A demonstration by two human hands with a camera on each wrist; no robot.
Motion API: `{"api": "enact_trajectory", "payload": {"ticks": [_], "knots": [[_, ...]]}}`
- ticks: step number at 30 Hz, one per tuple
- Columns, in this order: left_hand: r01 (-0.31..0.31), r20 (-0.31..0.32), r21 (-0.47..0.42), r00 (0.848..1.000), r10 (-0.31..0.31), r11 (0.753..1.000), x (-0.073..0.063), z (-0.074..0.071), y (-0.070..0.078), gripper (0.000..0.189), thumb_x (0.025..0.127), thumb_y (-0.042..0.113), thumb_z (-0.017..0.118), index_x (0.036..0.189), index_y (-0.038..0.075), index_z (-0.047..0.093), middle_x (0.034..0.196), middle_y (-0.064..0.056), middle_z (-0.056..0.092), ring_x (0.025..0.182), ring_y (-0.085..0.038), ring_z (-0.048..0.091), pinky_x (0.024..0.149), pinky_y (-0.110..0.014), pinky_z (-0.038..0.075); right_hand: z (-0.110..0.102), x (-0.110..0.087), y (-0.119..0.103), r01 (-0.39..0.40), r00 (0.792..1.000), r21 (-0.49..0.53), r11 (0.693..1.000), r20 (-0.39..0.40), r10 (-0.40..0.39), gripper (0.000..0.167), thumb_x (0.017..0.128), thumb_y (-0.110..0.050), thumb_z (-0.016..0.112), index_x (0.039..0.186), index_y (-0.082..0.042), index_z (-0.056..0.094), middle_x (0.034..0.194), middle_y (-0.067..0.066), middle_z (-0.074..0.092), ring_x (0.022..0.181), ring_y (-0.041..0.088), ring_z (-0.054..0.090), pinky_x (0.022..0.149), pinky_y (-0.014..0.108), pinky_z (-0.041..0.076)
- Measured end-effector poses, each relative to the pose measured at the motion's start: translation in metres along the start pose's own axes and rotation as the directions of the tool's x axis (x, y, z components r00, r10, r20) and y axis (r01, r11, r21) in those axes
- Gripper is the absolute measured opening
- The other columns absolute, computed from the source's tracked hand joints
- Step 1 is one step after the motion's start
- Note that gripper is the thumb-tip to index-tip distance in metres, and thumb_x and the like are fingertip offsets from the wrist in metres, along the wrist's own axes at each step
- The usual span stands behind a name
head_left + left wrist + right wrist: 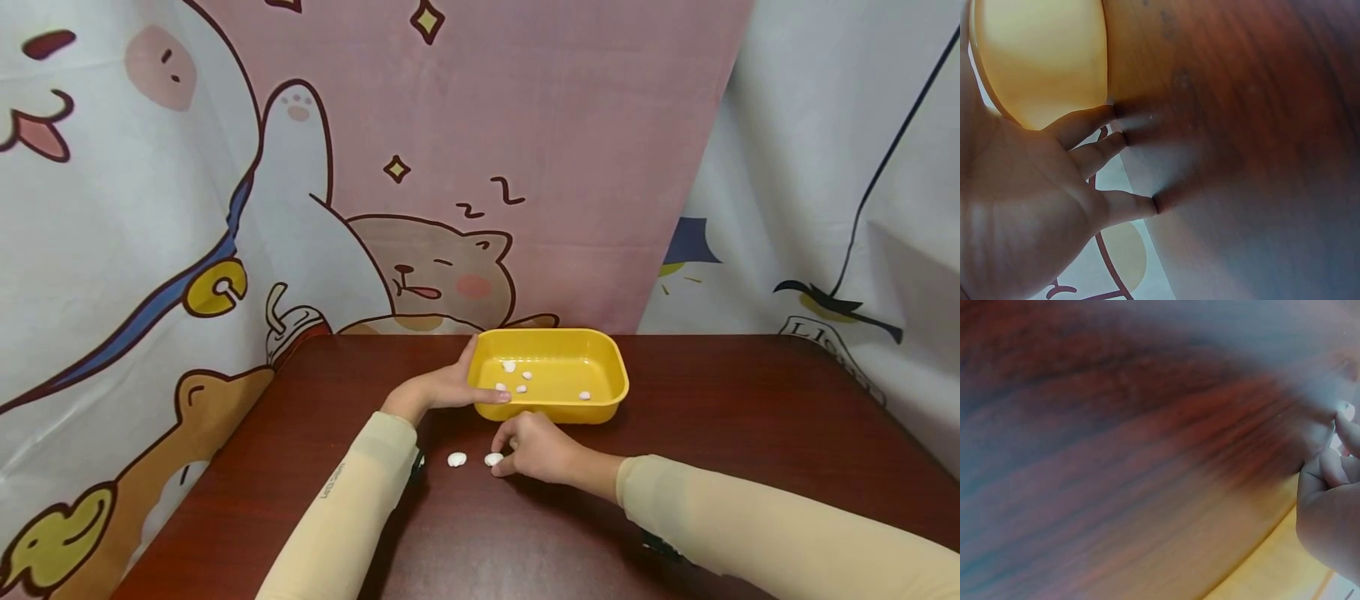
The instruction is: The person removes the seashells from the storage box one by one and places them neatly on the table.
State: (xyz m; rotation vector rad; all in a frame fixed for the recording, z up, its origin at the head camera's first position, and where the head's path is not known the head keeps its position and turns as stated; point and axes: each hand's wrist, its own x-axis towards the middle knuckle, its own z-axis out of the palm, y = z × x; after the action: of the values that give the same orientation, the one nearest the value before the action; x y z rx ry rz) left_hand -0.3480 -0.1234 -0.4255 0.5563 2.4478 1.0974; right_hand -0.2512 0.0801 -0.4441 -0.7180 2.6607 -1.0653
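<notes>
A yellow tray point(611, 367) stands on the dark wooden table point(750, 417) and holds several small white shells point(509, 366). My left hand point(450, 385) grips the tray's left rim, thumb along its near edge; the left wrist view shows the fingers point(1094, 122) against the tray's wall point(1041, 56). Just in front of the tray, my right hand point(536, 446) has curled fingers pinching a white shell point(492, 459) that lies on the table. A second white shell point(457, 459) lies loose to its left. The right wrist view shows the curled fingers point(1329, 469) at the table surface.
A cartoon-printed cloth point(300, 208) hangs behind and to both sides of the table. The table's front left corner runs down beside my left sleeve point(345, 508). Bare wood stretches right of the tray.
</notes>
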Motion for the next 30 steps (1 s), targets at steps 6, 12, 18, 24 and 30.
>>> {"api": "enact_trajectory", "payload": {"ticks": [6,12,18,24,30], "knots": [[0.002,-0.006,0.003,1.0,-0.002,1.0,-0.002,0.0,0.0,0.13,0.087,0.06,0.081,0.17,0.033,-0.015,0.167,-0.013,0.037,0.145,-0.029,0.048,0.129,-0.054,0.032,-0.002,0.001,-0.003,-0.012,1.0,0.009,1.0,0.019,0.011,0.021,0.078,-0.016,0.095,0.089,-0.007,0.08,0.07,-0.007,0.065,0.066,0.009,0.053,0.06,0.022,0.045],[0.027,-0.001,0.027,1.0,-0.027,0.999,-0.003,-0.001,0.0,0.13,0.088,0.061,0.078,0.17,0.03,-0.018,0.17,-0.016,0.033,0.142,-0.028,0.05,0.128,-0.054,0.033,-0.019,0.003,-0.017,-0.006,0.999,0.063,0.998,0.031,0.004,0.024,0.081,-0.021,0.093,0.098,-0.008,0.081,0.075,-0.004,0.068,0.069,0.008,0.058,0.062,0.02,0.045],[0.057,0.004,0.074,0.998,-0.057,0.996,-0.005,-0.003,0.004,0.131,0.089,0.065,0.075,0.168,0.03,-0.023,0.178,-0.017,0.02,0.15,-0.031,0.046,0.129,-0.054,0.032,-0.07,0.017,-0.033,-0.038,0.998,0.472,0.881,0.06,0.01,0.035,0.088,-0.016,0.087,0.119,-0.003,0.077,0.06,-0.008,0.044,0.055,0.011,0.035,0.056,0.022,0.04],[0.072,0.007,0.028,0.997,-0.073,0.997,-0.004,-0.001,0.007,0.135,0.085,0.068,0.079,0.169,0.03,-0.019,0.175,-0.015,0.025,0.15,-0.031,0.043,0.129,-0.055,0.032,-0.13,0.036,0.009,-0.094,0.995,0.215,0.972,0.036,0.088,0.046,0.095,-0.029,0.083,0.133,-0.009,0.069,0.062,-0.006,0.036,0.066,0.015,0.047,0.071,0.029,0.05],[0.084,-0.006,0.015,0.996,-0.084,0.996,-0.006,0.0,0.008,0.134,0.085,0.065,0.08,0.171,0.027,-0.016,0.169,-0.015,0.035,0.145,-0.03,0.045,0.129,-0.055,0.031,-0.131,0.037,0.054,-0.25,0.955,0.059,0.966,0.179,0.236,0.059,0.097,-0.027,0.08,0.147,-0.007,0.055,0.078,0.001,0.045,0.07,0.019,0.051,0.071,0.033,0.049]]}}
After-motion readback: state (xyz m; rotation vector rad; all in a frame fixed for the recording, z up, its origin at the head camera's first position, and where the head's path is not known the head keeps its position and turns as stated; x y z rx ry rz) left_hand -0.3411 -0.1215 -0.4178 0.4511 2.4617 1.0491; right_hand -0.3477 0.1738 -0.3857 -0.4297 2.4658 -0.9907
